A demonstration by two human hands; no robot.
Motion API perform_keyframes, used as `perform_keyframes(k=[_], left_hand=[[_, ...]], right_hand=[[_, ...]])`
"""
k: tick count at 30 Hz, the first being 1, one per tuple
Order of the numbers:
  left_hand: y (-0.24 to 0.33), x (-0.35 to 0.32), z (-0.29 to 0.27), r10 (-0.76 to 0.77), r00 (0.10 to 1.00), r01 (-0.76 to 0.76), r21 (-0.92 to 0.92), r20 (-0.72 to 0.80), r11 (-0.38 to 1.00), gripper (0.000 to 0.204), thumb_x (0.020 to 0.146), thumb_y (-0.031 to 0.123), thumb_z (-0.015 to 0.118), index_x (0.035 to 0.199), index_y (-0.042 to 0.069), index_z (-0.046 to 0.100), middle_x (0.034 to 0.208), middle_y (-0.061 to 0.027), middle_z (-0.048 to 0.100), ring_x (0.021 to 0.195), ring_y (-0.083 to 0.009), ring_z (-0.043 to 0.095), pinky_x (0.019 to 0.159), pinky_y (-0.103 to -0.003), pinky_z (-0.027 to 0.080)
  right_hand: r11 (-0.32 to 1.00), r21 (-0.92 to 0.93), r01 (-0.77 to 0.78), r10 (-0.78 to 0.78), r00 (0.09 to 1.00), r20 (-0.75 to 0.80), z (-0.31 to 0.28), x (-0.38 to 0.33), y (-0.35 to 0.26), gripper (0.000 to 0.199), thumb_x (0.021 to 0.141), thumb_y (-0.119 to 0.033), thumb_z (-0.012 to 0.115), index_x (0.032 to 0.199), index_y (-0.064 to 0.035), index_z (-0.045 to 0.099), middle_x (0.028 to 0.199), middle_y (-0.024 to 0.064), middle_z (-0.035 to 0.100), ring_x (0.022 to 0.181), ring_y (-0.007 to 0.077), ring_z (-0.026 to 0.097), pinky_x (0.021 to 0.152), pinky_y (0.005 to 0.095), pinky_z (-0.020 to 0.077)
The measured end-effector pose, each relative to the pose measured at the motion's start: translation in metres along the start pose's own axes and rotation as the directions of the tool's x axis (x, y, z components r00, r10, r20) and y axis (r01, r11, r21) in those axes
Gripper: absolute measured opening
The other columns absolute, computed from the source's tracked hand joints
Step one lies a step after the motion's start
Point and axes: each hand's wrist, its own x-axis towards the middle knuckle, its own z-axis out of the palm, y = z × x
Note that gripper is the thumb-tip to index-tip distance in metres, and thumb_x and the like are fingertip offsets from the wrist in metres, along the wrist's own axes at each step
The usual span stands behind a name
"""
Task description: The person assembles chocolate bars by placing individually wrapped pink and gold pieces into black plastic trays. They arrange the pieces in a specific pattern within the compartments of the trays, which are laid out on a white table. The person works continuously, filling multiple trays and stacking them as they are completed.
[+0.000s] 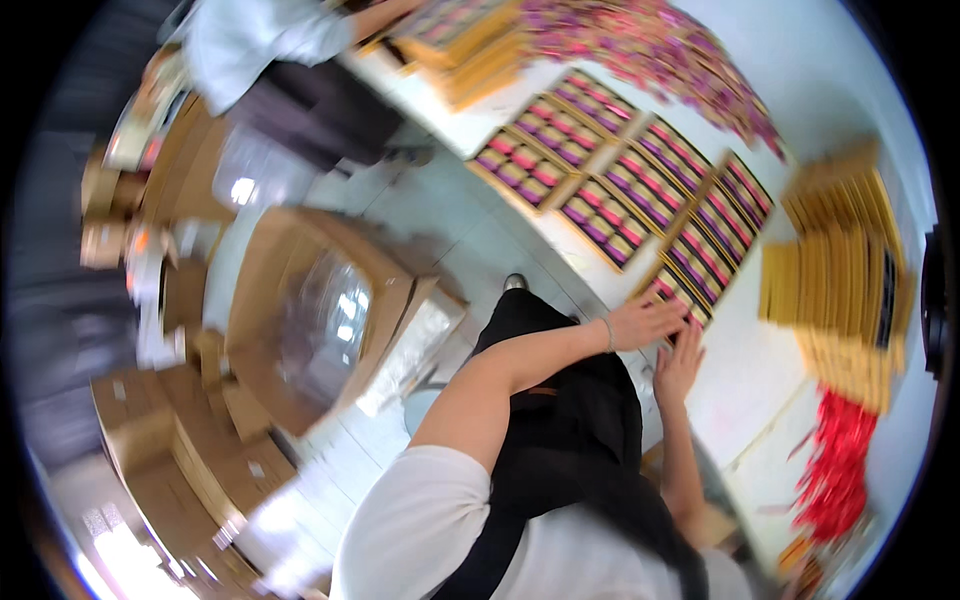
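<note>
**Both hands at the nearest tray of pink and purple packets**

The left hand (650,318) lies flat, fingers spread and loose, on the near end of a shallow yellow cardboard tray (672,290) at the edge of the long white table (745,370). The right hand (678,365) rests just beside it, palm down and fingers extended, touching the table edge and the tray's corner; neither hand is closed around anything. A thin bracelet sits on the left wrist.

The tray is divided into rows filled with small pink and purple packets. More trays of the same kind (600,170) lie touching one another in a band running up the table, each packed with the same two-coloured packets in neat rows. Beyond them a loose heap of pink and purple packets (660,55) spreads over the far part of the table.

To the right of the trays stands a tight stack of flat yellow cardboard sleeves (840,280), and near it, closer to the person, a pile of red ribbon-like strips (835,470).

On the floor to the left, a large open brown cardboard box (310,310) holds a clear plastic liner; what is in the liner cannot be told. Smaller brown cartons (170,440) are stacked near it. Another person in a pale top (250,40) stands at the far end of the table
</note>
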Motion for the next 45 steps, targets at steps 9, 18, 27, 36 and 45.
perform_keyframes(k=[9, 18, 27, 36, 45], left_hand=[[-0.02, -0.192, -0.202, -0.889, 0.308, 0.948, 0.026, -0.338, 0.319, 0.067, 0.077, 0.014, 0.068, 0.138, 0.002, 0.042, 0.142, -0.0203, 0.043, 0.133, -0.0374, 0.039, 0.108, -0.049, 0.034], [-0.066, -0.534, -0.285, -0.834, -0.536, 0.839, 0.028, -0.13, -0.543, 0.085, 0.073, 0.024, 0.078, 0.143, 0.009, 0.033, 0.142, -0.0156, 0.044, 0.131, -0.0343, 0.041, 0.104, -0.045, 0.04], [-0.057, -0.636, -0.267, -0.47, -0.825, 0.544, -0.216, -0.313, -0.811, 0.095, 0.075, 0.042, 0.076, 0.148, 0.01, 0.025, 0.154, -0.016, 0.025, 0.142, -0.0368, 0.022, 0.105, -0.063, 0.028], [-0.069, -0.77, -0.295, -0.302, -0.852, 0.496, -0.474, -0.427, -0.728, 0.101, 0.078, 0.061, 0.065, 0.15, 0.01, 0.018, 0.154, -0.0235, 0.02, 0.14, -0.0461, 0.019, 0.107, -0.061, 0.028], [-0.059, -0.775, -0.269, -0.31, -0.877, 0.462, -0.465, -0.368, -0.755, 0.093, 0.081, 0.064, 0.06, 0.151, 0.015, 0.021, 0.151, -0.0274, 0.024, 0.139, -0.0477, 0.023, 0.105, -0.065, 0.026]], right_hand=[[0.874, 0.13, 0.468, -0.45, 0.881, -0.146, -0.046, 0.077, -0.098, 0.057, 0.095, -0.014, 0.051, 0.144, 0.0049, 0.028, 0.149, 0.0251, 0.031, 0.138, 0.0406, 0.03, 0.112, 0.0493, 0.0252], [0.379, 0.574, 0.726, -0.918, 0.374, 0.134, -0.015, 0.121, -0.411, 0.051, 0.092, -0.012, 0.054, 0.137, 0.0059, 0.037, 0.138, 0.0228, 0.046, 0.126, 0.0392, 0.047, 0.104, 0.0431, 0.0388], [0.798, 0.515, -0.312, -0.56, -0.07, 0.825, 0.216, 0.066, -0.68, 0.049, 0.097, -0.031, 0.055, 0.134, -0.0009, 0.044, 0.131, 0.0165, 0.054, 0.121, 0.026, 0.052, 0.097, 0.0359, 0.0444], [0.829, 0.556, -0.055, -0.558, -0.155, 0.816, 0.42, -0.076, -0.833, 0.088, 0.09, -0.067, 0.042, 0.138, 0.0068, 0.04, 0.139, 0.026, 0.045, 0.134, 0.0361, 0.039, 0.109, 0.0458, 0.0306], [0.912, 0.353, -0.21, -0.41, -0.498, 0.764, 0.456, -0.092, -0.855, 0.102, 0.083, -0.079, 0.038, 0.151, -0.0066, 0.019, 0.135, 0.0224, 0.051, 0.136, 0.0363, 0.033, 0.112, 0.0528, 0.016]])
